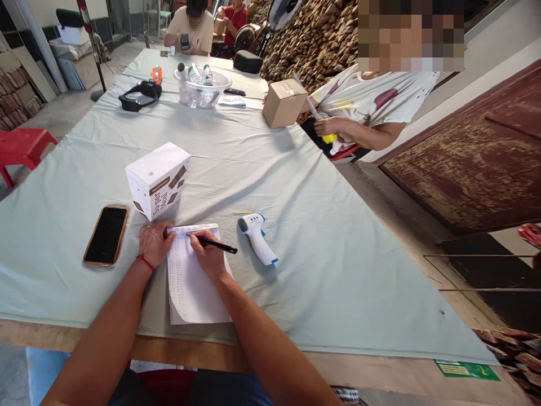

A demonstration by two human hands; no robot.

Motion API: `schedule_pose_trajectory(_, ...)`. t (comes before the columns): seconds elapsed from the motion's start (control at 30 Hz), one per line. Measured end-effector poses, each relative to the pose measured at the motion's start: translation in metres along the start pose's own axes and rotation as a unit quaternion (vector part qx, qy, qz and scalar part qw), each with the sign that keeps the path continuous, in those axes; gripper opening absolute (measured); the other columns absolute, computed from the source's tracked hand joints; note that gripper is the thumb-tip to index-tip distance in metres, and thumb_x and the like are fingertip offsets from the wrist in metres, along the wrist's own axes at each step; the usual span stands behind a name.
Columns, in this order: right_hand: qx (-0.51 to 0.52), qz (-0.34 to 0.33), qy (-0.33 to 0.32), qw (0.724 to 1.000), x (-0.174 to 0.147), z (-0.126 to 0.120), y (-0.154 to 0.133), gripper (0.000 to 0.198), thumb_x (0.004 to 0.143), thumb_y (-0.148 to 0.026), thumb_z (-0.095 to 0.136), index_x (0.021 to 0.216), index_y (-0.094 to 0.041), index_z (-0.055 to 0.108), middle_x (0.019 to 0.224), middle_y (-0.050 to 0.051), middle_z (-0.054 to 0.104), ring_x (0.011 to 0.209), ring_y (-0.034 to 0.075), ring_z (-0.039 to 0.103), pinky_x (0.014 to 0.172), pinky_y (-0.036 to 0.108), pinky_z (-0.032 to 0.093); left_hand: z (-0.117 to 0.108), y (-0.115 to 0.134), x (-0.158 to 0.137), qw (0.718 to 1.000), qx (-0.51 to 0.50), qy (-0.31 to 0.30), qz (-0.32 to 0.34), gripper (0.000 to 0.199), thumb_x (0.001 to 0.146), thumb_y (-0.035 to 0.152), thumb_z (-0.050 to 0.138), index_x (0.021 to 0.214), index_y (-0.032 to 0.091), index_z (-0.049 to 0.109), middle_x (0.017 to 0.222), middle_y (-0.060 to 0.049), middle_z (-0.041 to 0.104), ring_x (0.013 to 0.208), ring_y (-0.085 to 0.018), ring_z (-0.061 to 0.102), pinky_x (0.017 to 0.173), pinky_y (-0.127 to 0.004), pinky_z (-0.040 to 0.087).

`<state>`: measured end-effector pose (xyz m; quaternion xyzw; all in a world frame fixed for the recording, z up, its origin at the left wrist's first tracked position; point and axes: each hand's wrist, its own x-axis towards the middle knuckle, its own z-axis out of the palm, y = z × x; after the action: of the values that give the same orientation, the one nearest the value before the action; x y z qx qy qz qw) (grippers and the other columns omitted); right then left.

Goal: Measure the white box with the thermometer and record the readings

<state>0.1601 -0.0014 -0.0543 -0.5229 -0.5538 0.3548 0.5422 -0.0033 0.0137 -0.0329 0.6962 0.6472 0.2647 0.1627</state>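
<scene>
A white notepad [200,282] lies before me, its left side filled with columns of small handwriting. My right hand [208,254] is closed around a black pen [217,244], the tip down near the top of the page. At the pad's upper left corner, my left hand [155,243] rests with curled fingers, its thumb holding the edge down. Just beyond it stands a white box [158,177] with brown print. To the left lies a phone [106,235] in a brown-edged case. A white and blue infrared thermometer [258,239] lies right of the pad.
Farther along the cloth-covered table [338,282] are a basin of bottles [203,90], a black headset [139,97] and an orange tape roll [156,74]. A person at the right sits by a cardboard box [284,103]. Other people are at the far end.
</scene>
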Motion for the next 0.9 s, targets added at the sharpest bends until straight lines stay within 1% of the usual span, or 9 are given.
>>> schedule_pose_trajectory(0.2,0.001,-0.004,-0.008,1.0,0.0,0.0,0.003,0.017,0.079,-0.036,0.058,0.069,-0.022,0.059,0.063,-0.002,0.059,0.059,0.014,0.051,0.058,0.027,0.043,0.0,0.0,0.0,1.0,0.0,-0.006,-0.002,0.014,0.084,0.026,0.064,0.095,0.019,0.071,0.078,-0.003,0.071,0.082,-0.023,0.065,0.084,-0.038,0.044)
schedule_pose_trajectory(0.33,-0.007,-0.032,0.001,0.999,0.0,0.001,0.006,0.017,0.081,-0.034,0.057,0.069,-0.023,0.057,0.063,-0.003,0.057,0.06,0.014,0.051,0.06,0.028,0.044,0.001,-0.001,0.0,1.0,0.001,-0.003,-0.002,0.015,0.084,0.025,0.064,0.096,0.02,0.071,0.079,-0.003,0.071,0.082,-0.023,0.065,0.085,-0.039,0.045)
schedule_pose_trajectory(0.47,-0.032,-0.094,0.057,0.993,0.0,-0.007,0.0,0.016,0.088,-0.033,0.055,0.076,-0.023,0.058,0.068,-0.002,0.059,0.062,0.014,0.053,0.062,0.028,0.047,0.0,-0.003,0.002,1.0,-0.008,-0.005,-0.002,0.014,0.083,0.025,0.064,0.094,0.021,0.072,0.078,-0.002,0.071,0.082,-0.023,0.065,0.084,-0.038,0.046)
schedule_pose_trajectory(0.53,-0.059,-0.143,0.071,0.985,0.002,-0.014,-0.003,0.014,0.092,-0.032,0.053,0.085,-0.022,0.062,0.077,0.001,0.063,0.07,0.016,0.058,0.069,0.03,0.05,-0.002,-0.005,0.002,1.0,-0.017,-0.012,-0.003,0.013,0.082,0.024,0.064,0.092,0.021,0.073,0.076,-0.002,0.07,0.08,-0.022,0.065,0.082,-0.037,0.047)
schedule_pose_trajectory(0.63,-0.139,-0.208,0.031,0.968,0.006,-0.026,-0.001,0.019,0.096,-0.027,0.048,0.103,-0.023,0.065,0.095,0.006,0.066,0.091,0.02,0.063,0.084,0.034,0.052,-0.006,-0.007,0.003,0.999,-0.035,-0.014,0.003,0.01,0.08,0.025,0.067,0.087,0.022,0.073,0.069,0.0,0.067,0.073,-0.021,0.063,0.076,-0.034,0.047)
schedule_pose_trajectory(0.7,-0.215,-0.23,-0.024,0.949,0.009,-0.032,0.006,0.029,0.097,-0.021,0.043,0.115,-0.023,0.065,0.105,0.008,0.064,0.1,0.021,0.062,0.089,0.034,0.051,-0.008,-0.01,0.003,0.999,-0.048,0.025,0.003,0.007,0.077,0.029,0.07,0.079,0.022,0.071,0.064,0.001,0.063,0.069,-0.019,0.061,0.073,-0.032,0.047)
schedule_pose_trajectory(0.8,-0.33,-0.234,-0.099,0.909,0.011,-0.033,0.017,0.039,0.095,-0.012,0.042,0.126,-0.024,0.063,0.109,0.009,0.063,0.102,0.022,0.059,0.089,0.034,0.049,-0.01,-0.018,0.005,0.986,-0.074,0.142,-0.037,0.018,0.078,0.035,0.068,0.069,0.021,0.063,0.061,0.001,0.056,0.064,-0.017,0.056,0.068,-0.031,0.046)
schedule_pose_trajectory(0.87,-0.388,-0.223,-0.127,0.885,0.012,-0.031,0.021,0.04,0.094,-0.01,0.045,0.127,-0.023,0.064,0.109,0.01,0.063,0.1,0.023,0.058,0.087,0.034,0.047,-0.01,-0.027,0.009,0.966,-0.094,0.233,-0.064,0.019,0.077,0.036,0.068,0.071,0.02,0.058,0.068,0.0,0.057,0.069,-0.018,0.057,0.071,-0.032,0.048)
schedule_pose_trajectory(0.9,-0.407,-0.217,-0.136,0.877,0.012,-0.03,0.021,0.041,0.094,-0.009,0.047,0.127,-0.023,0.064,0.109,0.011,0.063,0.098,0.023,0.057,0.086,0.034,0.046,-0.01,-0.032,0.011,0.953,-0.11,0.272,-0.07,0.02,0.074,0.035,0.071,0.077,0.02,0.058,0.077,-0.002,0.06,0.077,-0.02,0.059,0.077,-0.034,0.049)
